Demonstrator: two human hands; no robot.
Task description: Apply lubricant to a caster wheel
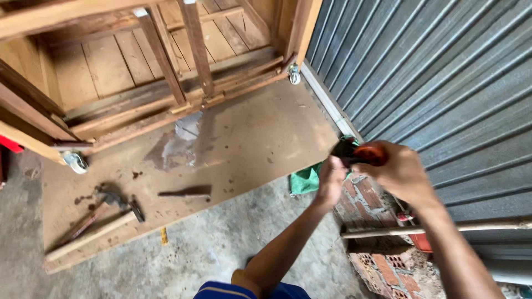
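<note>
My right hand (400,174) grips a red and black tool (363,153), held up in front of the grey corrugated shutter (443,83). My left hand (331,180) pinches the tool's dark left end with closed fingers. Which kind of tool it is cannot be made out; most of it is hidden by my hands. Both hands hover above a stack of red bricks (382,249) and a green cloth (306,180).
A wooden cabinet frame on castors (75,161) lies on a brown board (249,138) on the concrete floor. A hammer (91,233), pincers (108,197) and a chisel (185,193) rest on the board. A wooden stick (443,228) crosses the bricks.
</note>
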